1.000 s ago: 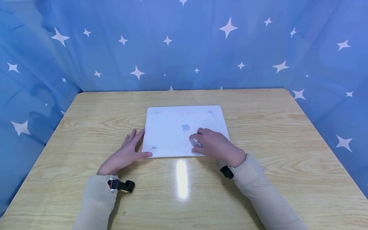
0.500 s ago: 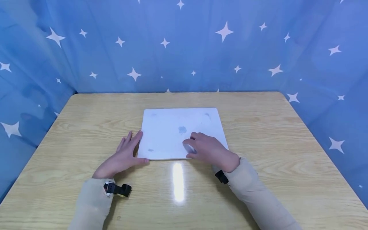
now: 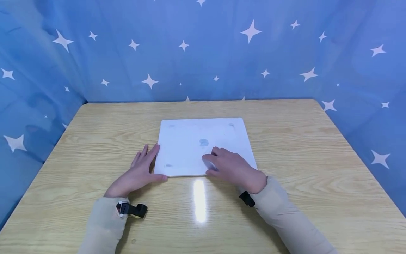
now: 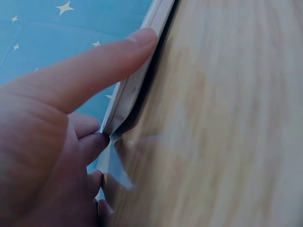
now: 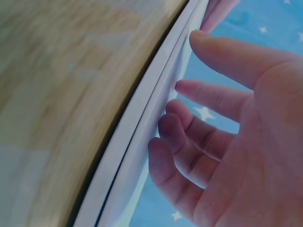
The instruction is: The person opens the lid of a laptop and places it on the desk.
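Observation:
A closed silver laptop with an apple logo on its lid lies flat on the wooden table. My left hand is at its near left corner, thumb stretched along the front edge and the other fingers spread against the left side. In the left wrist view the thumb touches the laptop's front edge. My right hand is over the near right part of the lid, fingers loosely bent with nothing between them. In the right wrist view its fingertips are right at the lid, with the thumb tip close to the front edge.
The wooden table extends around the laptop on every side. A blue curtain with white stars hangs behind it and along both sides. Each wrist carries a black camera strap, the left one with its camera sticking out.
My right hand has shifted slightly left and nearer the laptop's front edge. The left hand keeps its place at the corner, and the laptop stays closed. The head view sways a little.

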Demonstrator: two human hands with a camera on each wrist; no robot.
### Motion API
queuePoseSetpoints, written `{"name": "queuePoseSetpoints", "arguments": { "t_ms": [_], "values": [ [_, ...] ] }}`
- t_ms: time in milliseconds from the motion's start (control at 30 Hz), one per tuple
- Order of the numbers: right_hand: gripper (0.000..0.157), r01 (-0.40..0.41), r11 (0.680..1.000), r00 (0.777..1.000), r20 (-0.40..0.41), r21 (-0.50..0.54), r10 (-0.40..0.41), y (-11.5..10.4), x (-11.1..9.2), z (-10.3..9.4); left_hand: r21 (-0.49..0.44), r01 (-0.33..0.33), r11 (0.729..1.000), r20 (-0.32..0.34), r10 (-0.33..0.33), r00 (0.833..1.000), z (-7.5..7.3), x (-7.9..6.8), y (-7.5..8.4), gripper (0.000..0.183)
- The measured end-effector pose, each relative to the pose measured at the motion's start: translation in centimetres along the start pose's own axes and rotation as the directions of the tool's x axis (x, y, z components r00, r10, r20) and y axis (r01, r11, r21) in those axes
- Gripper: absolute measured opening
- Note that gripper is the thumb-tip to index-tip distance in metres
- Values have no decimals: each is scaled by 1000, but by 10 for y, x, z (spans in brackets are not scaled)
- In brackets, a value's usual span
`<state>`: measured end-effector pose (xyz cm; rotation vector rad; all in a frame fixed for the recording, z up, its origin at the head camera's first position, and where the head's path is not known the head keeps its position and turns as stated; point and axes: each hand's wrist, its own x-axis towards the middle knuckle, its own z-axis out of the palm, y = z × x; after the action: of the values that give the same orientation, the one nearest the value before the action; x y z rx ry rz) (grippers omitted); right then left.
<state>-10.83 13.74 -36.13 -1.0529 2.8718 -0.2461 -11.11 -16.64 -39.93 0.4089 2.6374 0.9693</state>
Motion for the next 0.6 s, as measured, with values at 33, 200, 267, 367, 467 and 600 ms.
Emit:
{"name": "queuePoseSetpoints", "arguments": {
  "t_ms": [33, 200, 267, 367, 467, 600],
  "values": [
    [32, -3, 1000, 1000, 1, 1, 3, -1, 0, 0, 6, -4, 1000, -1, 4, 1000, 0, 0, 0, 108],
    [30, -26, 1000, 999, 25, 0, 26, -4, 3, 1, 31, -12, 999, -8, 12, 1000, 1, 2, 2, 110],
    [31, -23, 1000, 999, 34, -9, 23, -5, 3, 2, 47, -12, 999, -19, 13, 1000, 3, 3, 2, 111],
    [37, -3, 1000, 1000, 27, -31, 4, -8, 5, 3, 52, -9, 999, -37, 11, 999, 4, 3, 3, 110],
    [39, 25, 998, 1000, 1, -54, -25, -11, 8, 4, 56, -10, 998, -50, 12, 999, 4, 2, 2, 111],
    [42, 45, 996, 998, -29, -80, -48, -14, 11, 4, 55, 3, 998, -62, 0, 998, 5, 0, 3, 111]
  ]
}}
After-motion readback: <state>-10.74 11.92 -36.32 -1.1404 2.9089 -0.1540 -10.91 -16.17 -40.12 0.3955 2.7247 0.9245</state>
